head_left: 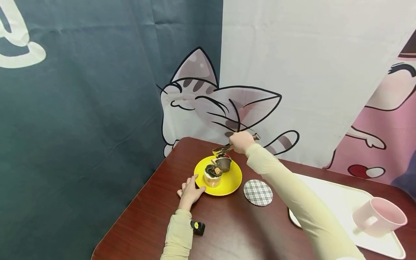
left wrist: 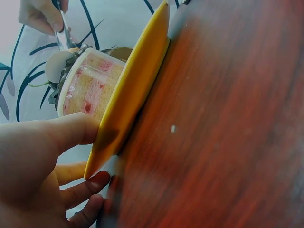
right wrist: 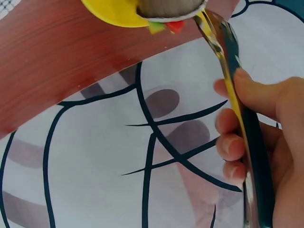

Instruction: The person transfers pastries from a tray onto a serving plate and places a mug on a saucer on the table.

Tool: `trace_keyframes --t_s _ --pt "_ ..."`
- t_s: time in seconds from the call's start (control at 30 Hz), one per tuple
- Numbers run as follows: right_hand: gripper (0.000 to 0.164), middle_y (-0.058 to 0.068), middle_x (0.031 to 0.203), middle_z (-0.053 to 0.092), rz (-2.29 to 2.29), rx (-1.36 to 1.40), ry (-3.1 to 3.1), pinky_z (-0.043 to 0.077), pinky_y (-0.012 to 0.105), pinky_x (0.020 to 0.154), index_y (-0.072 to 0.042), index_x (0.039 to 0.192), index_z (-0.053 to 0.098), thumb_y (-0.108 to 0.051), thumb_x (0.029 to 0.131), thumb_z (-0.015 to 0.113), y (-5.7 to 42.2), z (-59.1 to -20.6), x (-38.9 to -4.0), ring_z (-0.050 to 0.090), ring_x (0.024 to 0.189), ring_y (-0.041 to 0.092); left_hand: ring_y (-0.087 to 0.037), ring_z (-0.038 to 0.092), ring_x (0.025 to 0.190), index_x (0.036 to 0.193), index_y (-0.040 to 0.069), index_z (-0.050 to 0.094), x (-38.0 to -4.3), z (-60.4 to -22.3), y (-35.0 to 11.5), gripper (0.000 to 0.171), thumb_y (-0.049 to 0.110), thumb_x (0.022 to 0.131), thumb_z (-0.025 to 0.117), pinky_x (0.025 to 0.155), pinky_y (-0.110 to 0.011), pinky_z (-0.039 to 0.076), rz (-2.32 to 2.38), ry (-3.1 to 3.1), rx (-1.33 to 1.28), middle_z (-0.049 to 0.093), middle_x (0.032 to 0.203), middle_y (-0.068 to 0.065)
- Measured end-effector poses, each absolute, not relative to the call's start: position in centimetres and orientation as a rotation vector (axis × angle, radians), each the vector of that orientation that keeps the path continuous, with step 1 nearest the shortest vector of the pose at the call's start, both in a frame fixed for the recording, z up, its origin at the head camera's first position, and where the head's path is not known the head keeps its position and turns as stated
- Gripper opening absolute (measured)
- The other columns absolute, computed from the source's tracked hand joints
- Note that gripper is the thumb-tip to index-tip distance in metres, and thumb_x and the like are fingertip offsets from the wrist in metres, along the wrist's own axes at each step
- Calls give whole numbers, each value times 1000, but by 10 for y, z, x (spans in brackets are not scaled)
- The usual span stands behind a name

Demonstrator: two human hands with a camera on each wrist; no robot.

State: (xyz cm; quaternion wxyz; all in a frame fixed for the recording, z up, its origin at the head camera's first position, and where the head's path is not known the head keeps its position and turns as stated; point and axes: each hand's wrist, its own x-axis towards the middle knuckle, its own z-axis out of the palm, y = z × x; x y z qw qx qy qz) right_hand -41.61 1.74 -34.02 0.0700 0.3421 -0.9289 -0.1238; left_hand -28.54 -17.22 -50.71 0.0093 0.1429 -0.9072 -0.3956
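Note:
On the yellow plate (head_left: 232,182) stand two small cakes side by side. The nearer cup cake (head_left: 212,179) has a clear wrapper, a pale sponge with pink bits and a dark topping. Behind it, the other cake sits in a grey cup (head_left: 223,165) with red and green bits on top. My left hand (head_left: 190,192) holds the plate's near left rim, thumb on the upper side and fingers at the lower edge. My right hand (head_left: 242,142) grips metal tongs (right wrist: 232,85), whose ends are right at the top of the grey cup.
A round checked coaster (head_left: 258,193) lies right of the plate. Further right, a white tray (head_left: 341,195) carries a pink mug (head_left: 378,216). A small black object (head_left: 198,228) is beside my left wrist. A cat-printed curtain (head_left: 260,54) hangs along the table's far edge.

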Motion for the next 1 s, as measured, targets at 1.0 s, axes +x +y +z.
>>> trace_keyframes --t_s 1.0 --pt "27 7 67 63 -103 798 -2206 49 31 51 -8 102 68 -26 82 75 75 -443 -337 60 53 22 -41 34 125 146 14 41 -284 -505 -175 67 31 86 67 91 -58 20 -1264 -2866 425 44 142 -15"
